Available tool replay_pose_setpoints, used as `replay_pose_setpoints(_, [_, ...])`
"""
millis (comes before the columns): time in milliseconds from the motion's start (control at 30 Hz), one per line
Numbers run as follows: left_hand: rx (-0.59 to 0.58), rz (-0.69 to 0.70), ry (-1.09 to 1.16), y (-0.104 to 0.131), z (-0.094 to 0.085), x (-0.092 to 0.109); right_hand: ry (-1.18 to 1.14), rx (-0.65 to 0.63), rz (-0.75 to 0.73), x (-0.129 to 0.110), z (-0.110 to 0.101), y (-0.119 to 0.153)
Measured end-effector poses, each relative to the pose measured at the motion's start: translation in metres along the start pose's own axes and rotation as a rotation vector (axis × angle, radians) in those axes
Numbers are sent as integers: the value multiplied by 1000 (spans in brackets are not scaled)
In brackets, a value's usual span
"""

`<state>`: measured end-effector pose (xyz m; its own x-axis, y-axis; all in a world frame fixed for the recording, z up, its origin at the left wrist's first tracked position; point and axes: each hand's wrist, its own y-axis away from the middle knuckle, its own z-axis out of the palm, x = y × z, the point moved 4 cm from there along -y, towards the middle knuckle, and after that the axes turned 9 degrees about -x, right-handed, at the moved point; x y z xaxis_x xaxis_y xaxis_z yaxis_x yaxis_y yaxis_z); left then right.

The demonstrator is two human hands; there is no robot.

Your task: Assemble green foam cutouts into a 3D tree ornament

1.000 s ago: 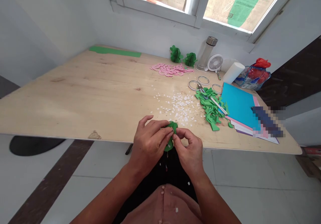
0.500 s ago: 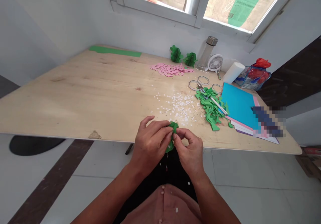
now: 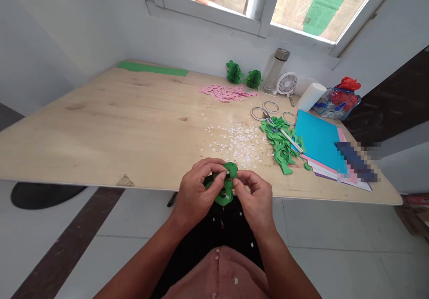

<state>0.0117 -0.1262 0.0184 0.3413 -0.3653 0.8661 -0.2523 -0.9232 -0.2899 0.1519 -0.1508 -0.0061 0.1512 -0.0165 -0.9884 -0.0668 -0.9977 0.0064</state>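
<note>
A green paper cutout with curved, layered edges (image 3: 224, 197) is held between both hands at the table's front edge, above my lap. My left hand (image 3: 197, 187) pinches it with thumb and index finger near a small white piece. My right hand (image 3: 253, 196) grips its right side between thumb and fingers. Part of the cutout is hidden behind my left fingers. Just beyond the hands, many white paper bits (image 3: 243, 140) lie scattered over the wooden table (image 3: 134, 124). A few more white bits rest on my dark trousers and pink top.
Green paper scraps (image 3: 283, 151) with scissors (image 3: 268, 119) lie on the right, near tape rolls (image 3: 271, 107) and coloured sheets (image 3: 317, 138). Behind are pink cutouts (image 3: 226, 93), two green paper shapes (image 3: 233, 72), a bottle (image 3: 275, 71) and a small fan (image 3: 287, 83).
My left fingers have shifted and opened out, so more of the green cutout shows, including a loop below. My right hand keeps its grip almost in place.
</note>
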Motion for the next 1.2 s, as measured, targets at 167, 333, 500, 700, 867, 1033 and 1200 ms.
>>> replay_pose_setpoints(167, [-68,-165,320,2,-2,-5,-111,-20,17,7,0,-2])
replay_pose_setpoints(333, [-26,-187,463,16,-17,-12,-142,-7,10,7,-1,-3])
replay_pose_setpoints(500, [-103,-220,381,39,-43,-31,-150,1,9,9,-2,-4])
replay_pose_setpoints(700, [-190,-286,164,52,-57,-49,-161,-16,3,8,-1,-6])
replay_pose_setpoints(867, [-5,-321,114,48,-59,-46,-160,-40,-3,5,0,-5])
replay_pose_setpoints(1033, [133,-387,276,36,-55,-48,-173,-72,10,2,3,-2])
replay_pose_setpoints(1200, [104,-364,327,27,-50,-49,-173,-97,26,-2,3,-1])
